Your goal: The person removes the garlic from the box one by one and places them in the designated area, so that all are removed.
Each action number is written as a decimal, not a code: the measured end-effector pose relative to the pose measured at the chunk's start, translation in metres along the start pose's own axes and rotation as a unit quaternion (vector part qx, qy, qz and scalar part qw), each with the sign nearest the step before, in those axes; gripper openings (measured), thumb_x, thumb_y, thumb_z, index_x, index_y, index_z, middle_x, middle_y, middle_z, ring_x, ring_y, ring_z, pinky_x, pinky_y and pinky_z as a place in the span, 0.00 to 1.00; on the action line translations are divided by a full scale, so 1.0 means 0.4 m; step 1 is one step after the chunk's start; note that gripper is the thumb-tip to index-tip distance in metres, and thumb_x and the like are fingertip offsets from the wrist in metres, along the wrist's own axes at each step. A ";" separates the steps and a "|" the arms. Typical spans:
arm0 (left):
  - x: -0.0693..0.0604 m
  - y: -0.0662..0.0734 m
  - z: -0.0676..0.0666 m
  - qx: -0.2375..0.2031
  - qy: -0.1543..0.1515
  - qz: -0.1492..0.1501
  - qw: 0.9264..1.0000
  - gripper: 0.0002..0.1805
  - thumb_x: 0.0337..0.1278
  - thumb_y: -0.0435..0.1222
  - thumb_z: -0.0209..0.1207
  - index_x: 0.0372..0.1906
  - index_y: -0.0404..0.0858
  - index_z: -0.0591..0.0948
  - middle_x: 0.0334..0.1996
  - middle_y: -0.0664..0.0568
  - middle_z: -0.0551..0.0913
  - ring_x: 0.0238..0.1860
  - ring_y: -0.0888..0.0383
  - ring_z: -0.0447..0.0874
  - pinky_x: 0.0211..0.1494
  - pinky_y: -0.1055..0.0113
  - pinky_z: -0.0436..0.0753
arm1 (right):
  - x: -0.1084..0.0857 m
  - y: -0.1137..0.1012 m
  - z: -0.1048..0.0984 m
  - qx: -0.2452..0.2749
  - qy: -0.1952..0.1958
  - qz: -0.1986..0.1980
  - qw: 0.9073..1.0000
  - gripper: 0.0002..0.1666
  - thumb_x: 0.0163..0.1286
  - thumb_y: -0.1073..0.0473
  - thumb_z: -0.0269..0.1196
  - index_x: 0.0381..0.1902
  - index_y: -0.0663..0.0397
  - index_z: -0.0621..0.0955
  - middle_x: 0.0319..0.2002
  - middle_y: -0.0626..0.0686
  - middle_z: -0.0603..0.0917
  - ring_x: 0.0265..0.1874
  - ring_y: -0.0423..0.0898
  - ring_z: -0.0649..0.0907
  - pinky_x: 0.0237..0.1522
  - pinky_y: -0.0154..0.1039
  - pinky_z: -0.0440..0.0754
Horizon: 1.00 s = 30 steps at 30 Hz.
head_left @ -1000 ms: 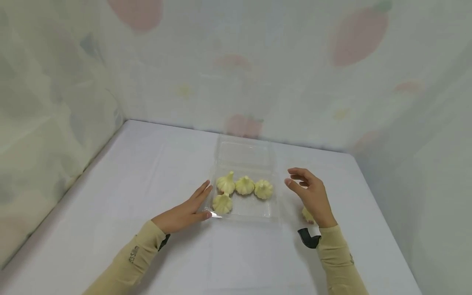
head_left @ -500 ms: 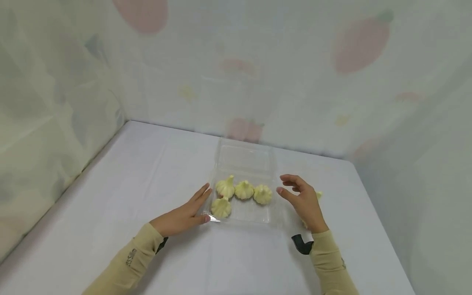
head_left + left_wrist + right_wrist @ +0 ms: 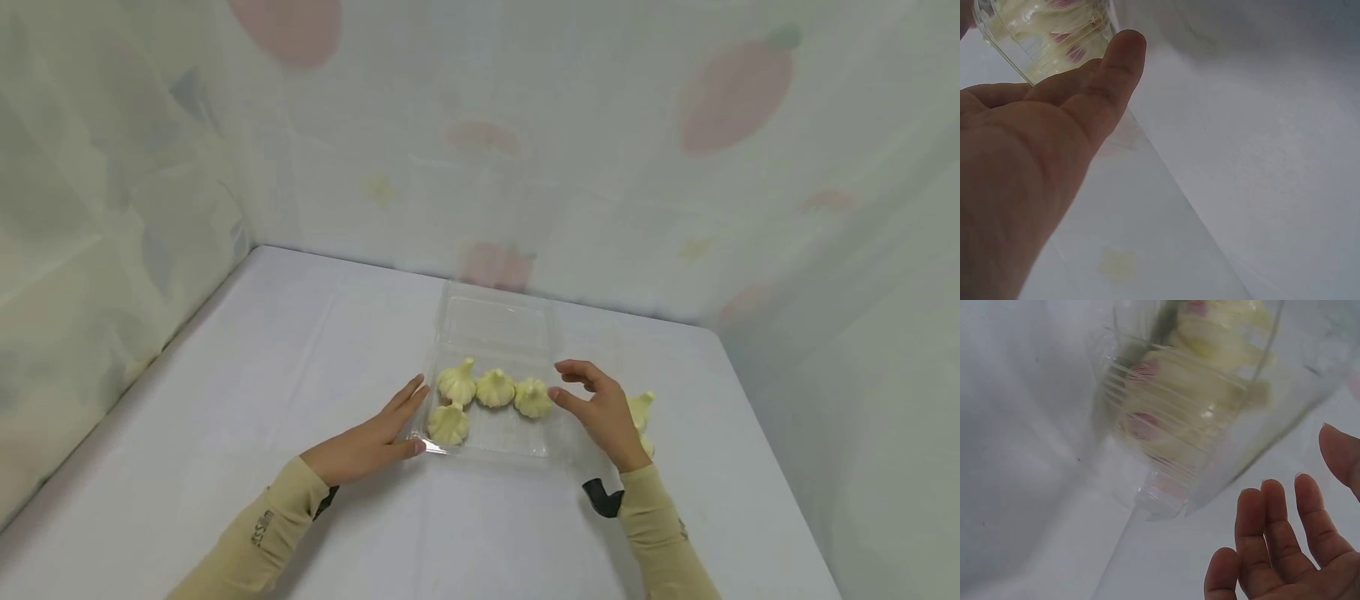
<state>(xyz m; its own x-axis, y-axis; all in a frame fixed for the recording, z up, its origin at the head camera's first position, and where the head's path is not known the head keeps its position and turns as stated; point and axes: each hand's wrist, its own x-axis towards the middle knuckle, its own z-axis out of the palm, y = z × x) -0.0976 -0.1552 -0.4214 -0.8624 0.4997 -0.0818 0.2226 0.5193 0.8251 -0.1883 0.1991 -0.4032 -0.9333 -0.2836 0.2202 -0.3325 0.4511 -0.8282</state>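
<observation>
A clear plastic box (image 3: 506, 433) with its lid laid back holds several pale garlic bulbs: three in a row (image 3: 496, 388) and one at the front left (image 3: 448, 425). My left hand (image 3: 369, 442) rests with straight fingers at the box's left edge; the left wrist view shows this hand (image 3: 1054, 137) beside the clear wall. Beside the box's right edge, my right hand (image 3: 603, 414) has its fingers apart from the thumb and nothing between them. In the right wrist view the relaxed fingers of that hand (image 3: 1291, 556) are near the box wall (image 3: 1166, 412).
More garlic (image 3: 640, 408) lies on the white table (image 3: 360, 333) to the right, partly hidden behind my right hand. The open lid (image 3: 495, 321) extends toward the back edge. Patterned cloth walls (image 3: 600, 167) stand behind and at both sides.
My right hand has moved left to the box's right edge, uncovering more of the garlic on the right. My left hand has stayed at the left edge.
</observation>
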 end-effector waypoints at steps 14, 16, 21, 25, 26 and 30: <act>0.007 -0.006 0.002 0.012 0.000 -0.015 1.000 0.44 0.79 0.49 0.50 0.82 0.38 0.38 0.81 0.50 0.28 0.79 0.48 0.31 0.75 0.42 0.51 | 0.004 0.021 0.034 -0.017 -0.034 0.004 0.999 0.27 0.66 0.56 0.73 0.60 0.56 0.80 0.58 0.57 0.82 0.57 0.53 0.79 0.57 0.63 0.74; 0.006 -0.004 0.001 0.011 0.001 -0.014 1.000 0.44 0.79 0.50 0.50 0.82 0.37 0.38 0.81 0.49 0.28 0.79 0.47 0.31 0.75 0.41 0.51 | 0.008 0.023 0.038 -0.025 -0.034 0.007 0.999 0.27 0.66 0.55 0.73 0.60 0.55 0.81 0.58 0.55 0.82 0.57 0.53 0.79 0.58 0.64 0.73; 0.002 -0.001 0.000 0.009 0.005 -0.004 1.000 0.44 0.79 0.47 0.50 0.82 0.38 0.38 0.81 0.47 0.29 0.79 0.44 0.32 0.74 0.39 0.50 | 0.015 0.020 0.047 -0.042 -0.043 0.021 0.998 0.27 0.65 0.53 0.73 0.60 0.49 0.81 0.58 0.50 0.82 0.59 0.52 0.78 0.59 0.62 0.72; 0.001 -0.002 -0.001 0.009 0.004 0.000 1.000 0.44 0.79 0.48 0.50 0.82 0.38 0.38 0.81 0.46 0.29 0.79 0.43 0.32 0.74 0.38 0.50 | 0.014 0.022 0.054 -0.048 -0.061 0.028 0.997 0.26 0.67 0.53 0.72 0.62 0.47 0.80 0.58 0.48 0.81 0.60 0.50 0.77 0.60 0.61 0.72; 0.001 -0.002 -0.001 0.008 0.003 -0.001 1.000 0.44 0.79 0.49 0.50 0.82 0.38 0.38 0.81 0.47 0.29 0.79 0.44 0.32 0.74 0.38 0.50 | 0.014 0.024 0.055 -0.049 -0.064 0.028 0.996 0.26 0.67 0.52 0.72 0.62 0.46 0.80 0.58 0.47 0.81 0.60 0.50 0.76 0.61 0.61 0.72; 0.004 -0.004 -0.001 0.005 0.001 0.001 1.000 0.44 0.79 0.49 0.50 0.82 0.39 0.39 0.81 0.47 0.29 0.79 0.44 0.32 0.74 0.39 0.50 | 0.011 0.031 0.059 -0.067 -0.070 0.019 0.995 0.24 0.68 0.52 0.71 0.60 0.45 0.81 0.58 0.45 0.81 0.61 0.48 0.76 0.61 0.59 0.72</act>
<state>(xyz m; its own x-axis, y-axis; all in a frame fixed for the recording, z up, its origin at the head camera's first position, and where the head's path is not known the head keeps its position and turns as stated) -0.0996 -0.1555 -0.4225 -0.8624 0.5000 -0.0793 0.2286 0.5244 0.8202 -0.1932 0.1836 -0.4245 -0.9208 -0.3745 0.1091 -0.3212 0.5694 -0.7567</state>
